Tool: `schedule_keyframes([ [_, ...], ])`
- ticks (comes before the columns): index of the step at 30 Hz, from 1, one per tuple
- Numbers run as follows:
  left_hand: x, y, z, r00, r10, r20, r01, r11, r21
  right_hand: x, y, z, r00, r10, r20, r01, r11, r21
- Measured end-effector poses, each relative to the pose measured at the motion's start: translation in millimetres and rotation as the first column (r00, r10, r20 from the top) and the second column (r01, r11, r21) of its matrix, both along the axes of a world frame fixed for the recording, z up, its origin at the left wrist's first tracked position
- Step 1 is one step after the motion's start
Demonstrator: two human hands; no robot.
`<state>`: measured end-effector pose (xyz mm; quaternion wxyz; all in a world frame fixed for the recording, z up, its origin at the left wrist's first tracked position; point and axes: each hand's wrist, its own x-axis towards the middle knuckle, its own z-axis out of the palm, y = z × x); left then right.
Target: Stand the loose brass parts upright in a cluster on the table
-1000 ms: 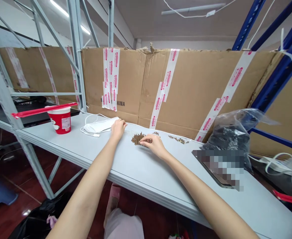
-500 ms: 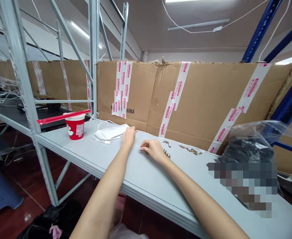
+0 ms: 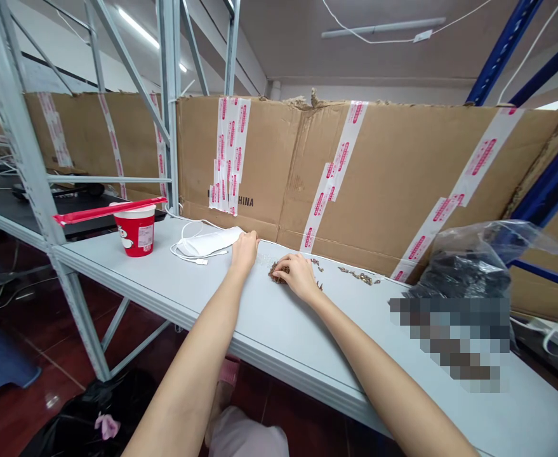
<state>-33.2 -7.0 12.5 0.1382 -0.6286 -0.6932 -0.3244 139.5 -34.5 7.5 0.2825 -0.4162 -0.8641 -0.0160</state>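
Observation:
My left hand (image 3: 244, 251) rests on the table with its fingers curled in, beside a white flat object (image 3: 212, 241) with a white cable. What its fingertips hold, if anything, is hidden. Some tiny clear pieces (image 3: 263, 259) lie just right of it. My right hand (image 3: 299, 277) bends over a small heap of bronze-coloured metal pieces (image 3: 275, 274), thumb and fingers closed in among them. Its palm hides part of the heap. Behind it and to its right, more bronze-coloured pieces (image 3: 359, 276) lie loosely in a row.
A red and white cup (image 3: 136, 236) with a long red packet (image 3: 112, 211) across its top stands at the left. Taped cardboard (image 3: 383, 184) walls the table's back. A clear bag of black material (image 3: 469, 266) sits at the right. Metal shelf posts (image 3: 167, 120) rise at the left.
My right hand has shifted slightly right over the table, and the heap of bronze-coloured pieces now shows at its fingertips. My left hand stays in place. The whole view has tilted a little down.

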Motion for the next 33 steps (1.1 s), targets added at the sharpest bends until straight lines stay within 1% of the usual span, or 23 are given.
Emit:
schedule_keyframes([
  [5, -1, 0, -0.4, 1.000, 0.023, -0.014, -0.023, 1.000, 0.018, 1, 0, -0.3, 1.000, -0.015, 0.008, 0.015, 1.000, -0.005],
  [11, 0, 0, -0.1, 0.999, 0.034, -0.013, -0.034, 0.999, -0.017, -3, -4, 1.7, 1.000, -0.017, 0.021, 0.017, 1.000, -0.001],
  [13, -1, 0, -0.4, 0.999, 0.052, -0.014, -0.052, 0.999, -0.013, -3, -4, 3.9, 0.999, -0.041, 0.001, 0.041, 0.999, 0.015],
  [15, -3, 2, -1.1, 0.997, 0.078, -0.010, -0.078, 0.997, -0.014, 2, -1, 7.1, 0.995, -0.098, -0.035, 0.099, 0.994, 0.037],
  [17, -6, 3, -2.0, 0.994, 0.110, -0.010, -0.110, 0.994, -0.029, 14, 7, 10.2, 0.980, -0.186, -0.076, 0.191, 0.980, 0.058],
  [19, -8, 3, -3.1, 0.988, 0.149, -0.034, -0.150, 0.987, -0.049, 34, 18, 11.5, 0.952, -0.285, -0.113, 0.293, 0.954, 0.065],
  [21, -11, 2, -4.5, 0.976, 0.185, -0.115, -0.192, 0.980, -0.052, 59, 32, 10.0, 0.921, -0.363, -0.142, 0.371, 0.928, 0.031],
  [22, -13, 1, -5.2, 0.964, 0.201, -0.173, -0.213, 0.976, -0.053, 72, 39, 8.1, 0.911, -0.377, -0.166, 0.380, 0.925, -0.013],
  [24, -17, -2, -6.6, 0.931, 0.240, -0.276, -0.270, 0.960, -0.074, 95, 52, 2.2, 0.903, -0.355, -0.242, 0.315, 0.930, -0.189],
  [25, -20, -3, -7.2, 0.914, 0.268, -0.306, -0.308, 0.947, -0.090, 104, 57, -1.6, 0.888, -0.356, -0.292, 0.283, 0.922, -0.262],
  [27, -25, -5, -8.1, 0.888, 0.328, -0.322, -0.381, 0.917, -0.116, 116, 65, -10.0, 0.867, -0.359, -0.344, 0.262, 0.918, -0.298],
  [29, -29, -5, -8.9, 0.877, 0.363, -0.314, -0.416, 0.901, -0.119, 120, 69, -18.6, 0.883, -0.356, -0.307, 0.270, 0.919, -0.288],
  [31, -32, -4, -10.0, 0.877, 0.366, -0.310, -0.420, 0.899, -0.127, 119, 70, -25.7, 0.911, -0.354, -0.211, 0.296, 0.919, -0.262],
  [33, -34, -2, -11.5, 0.880, 0.359, -0.312, -0.418, 0.897, -0.144, 117, 69, -29.7, 0.923, -0.368, -0.114, 0.334, 0.912, -0.238],
])
